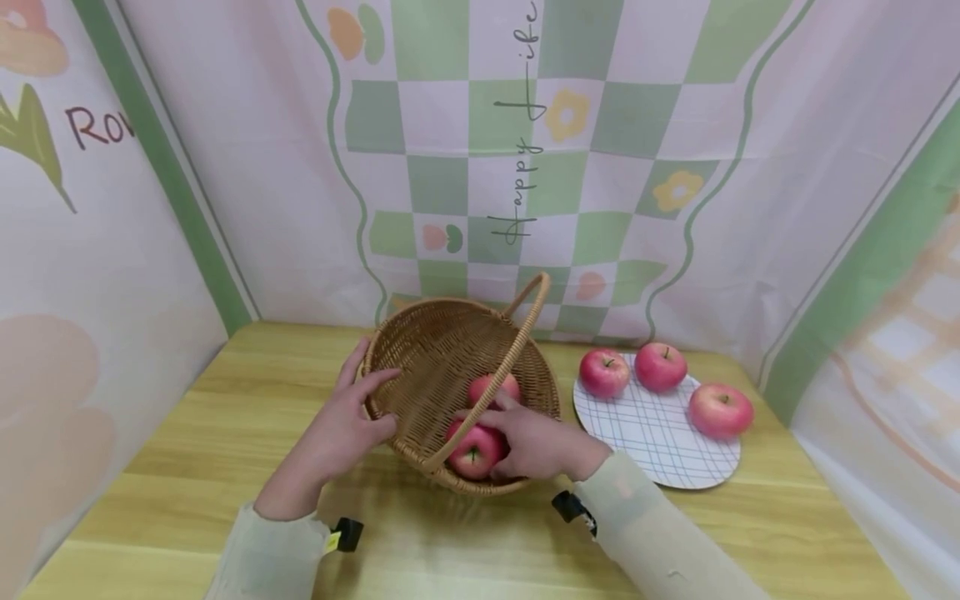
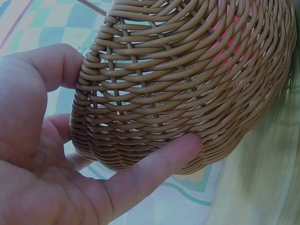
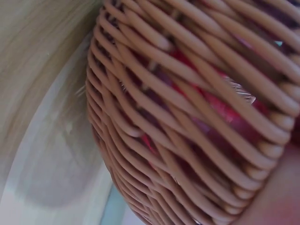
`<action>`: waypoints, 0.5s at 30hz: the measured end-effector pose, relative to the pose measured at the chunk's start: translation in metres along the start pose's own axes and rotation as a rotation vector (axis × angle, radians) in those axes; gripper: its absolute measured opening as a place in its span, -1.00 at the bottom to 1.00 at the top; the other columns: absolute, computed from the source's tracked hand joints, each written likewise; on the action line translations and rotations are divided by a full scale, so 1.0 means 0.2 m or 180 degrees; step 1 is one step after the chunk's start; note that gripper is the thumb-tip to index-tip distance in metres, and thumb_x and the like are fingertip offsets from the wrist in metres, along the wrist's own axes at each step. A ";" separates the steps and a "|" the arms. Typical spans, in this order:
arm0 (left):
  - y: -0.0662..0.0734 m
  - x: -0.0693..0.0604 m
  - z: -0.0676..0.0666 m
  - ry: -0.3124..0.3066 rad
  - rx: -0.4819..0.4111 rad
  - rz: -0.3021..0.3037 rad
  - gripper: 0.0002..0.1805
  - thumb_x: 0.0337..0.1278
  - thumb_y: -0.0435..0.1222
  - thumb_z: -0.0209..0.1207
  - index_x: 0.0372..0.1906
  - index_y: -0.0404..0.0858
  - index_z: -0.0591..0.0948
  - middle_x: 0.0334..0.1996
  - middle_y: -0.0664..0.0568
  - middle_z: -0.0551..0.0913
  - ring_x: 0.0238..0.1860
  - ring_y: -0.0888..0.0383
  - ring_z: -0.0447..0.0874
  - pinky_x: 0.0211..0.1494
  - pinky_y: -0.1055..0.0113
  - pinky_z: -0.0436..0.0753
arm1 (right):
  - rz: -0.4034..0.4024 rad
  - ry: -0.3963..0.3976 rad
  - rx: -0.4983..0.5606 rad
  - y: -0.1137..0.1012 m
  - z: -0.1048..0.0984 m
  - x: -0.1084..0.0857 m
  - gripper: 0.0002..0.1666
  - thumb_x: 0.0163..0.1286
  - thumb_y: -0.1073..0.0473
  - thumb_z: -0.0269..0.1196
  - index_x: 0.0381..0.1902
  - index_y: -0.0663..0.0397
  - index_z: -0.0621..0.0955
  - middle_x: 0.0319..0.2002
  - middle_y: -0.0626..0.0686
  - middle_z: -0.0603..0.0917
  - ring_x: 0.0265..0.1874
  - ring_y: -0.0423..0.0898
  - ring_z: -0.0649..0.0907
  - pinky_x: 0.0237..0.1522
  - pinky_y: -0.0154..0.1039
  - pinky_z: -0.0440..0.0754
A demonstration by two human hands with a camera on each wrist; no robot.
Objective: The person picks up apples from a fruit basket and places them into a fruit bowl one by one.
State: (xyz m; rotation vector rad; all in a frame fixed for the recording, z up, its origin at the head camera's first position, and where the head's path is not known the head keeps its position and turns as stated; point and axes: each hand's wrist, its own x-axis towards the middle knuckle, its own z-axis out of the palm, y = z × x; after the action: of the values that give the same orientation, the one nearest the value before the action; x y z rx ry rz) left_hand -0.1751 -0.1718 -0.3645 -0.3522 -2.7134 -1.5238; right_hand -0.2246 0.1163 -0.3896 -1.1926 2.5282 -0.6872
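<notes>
The wicker basket (image 1: 420, 358) stands on the table with its handle arching over it. My left hand (image 1: 337, 433) holds its left rim, thumb and a finger reaching over the edge. The left wrist view shows that hand (image 2: 61, 187) with one finger along the woven outside (image 2: 150, 103). Inside the basket, my right hand (image 1: 543, 442) grips the nearer red apple (image 1: 474, 454) beside the front right rim. Another apple (image 1: 487, 387) lies just behind it, partly hidden by the handle. Through the weave (image 3: 154, 108), the right wrist view shows red; most of the right hand is hidden there.
Right of the basket lies a round white mat with a blue grid (image 1: 660, 442). Three apples sit along its back and right edge: one at left (image 1: 603, 373), one at back (image 1: 661, 367), one at right (image 1: 720, 411). A patterned curtain (image 1: 435, 117) hangs behind the table.
</notes>
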 end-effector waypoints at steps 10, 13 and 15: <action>0.01 0.00 0.00 0.0017 0.0070 0.0040 -0.28 0.05 -0.42 0.22 0.42 -0.19 0.42 0.57 0.21 -0.41 -0.71 0.23 0.21 -0.63 0.36 0.46 | -0.0105 -0.0001 -0.0008 0.00 0.04 0.03 0.01 -0.05 0.26 0.47 0.44 -0.03 0.41 0.38 0.08 0.34 0.16 -0.06 0.48 0.05 -0.25 0.55; 0.01 0.00 0.00 0.0013 0.0036 0.0026 -0.26 0.05 -0.43 0.21 0.44 -0.19 0.40 0.57 0.21 -0.41 -0.71 0.23 0.21 -0.64 0.35 0.47 | -0.0195 0.0141 -0.0047 0.00 0.04 0.03 -0.08 -0.05 0.23 0.49 0.34 -0.06 0.46 0.27 0.00 0.46 0.06 -0.14 0.54 0.05 -0.25 0.56; 0.01 0.00 0.00 0.0004 0.0013 0.0009 -0.25 0.06 -0.43 0.21 0.45 -0.17 0.38 0.57 0.20 -0.42 -0.70 0.22 0.22 -0.63 0.35 0.48 | -0.0190 0.0233 0.0137 0.01 0.03 0.02 -0.12 -0.04 0.22 0.50 0.30 -0.12 0.48 0.18 -0.07 0.51 -0.03 -0.18 0.58 0.02 -0.25 0.57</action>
State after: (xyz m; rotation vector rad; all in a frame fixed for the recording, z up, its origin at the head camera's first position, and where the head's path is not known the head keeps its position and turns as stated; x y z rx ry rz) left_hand -0.1746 -0.1711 -0.3626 -0.3550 -2.7136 -1.5168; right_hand -0.2255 0.1113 -0.3961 -1.2548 2.5321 -0.8096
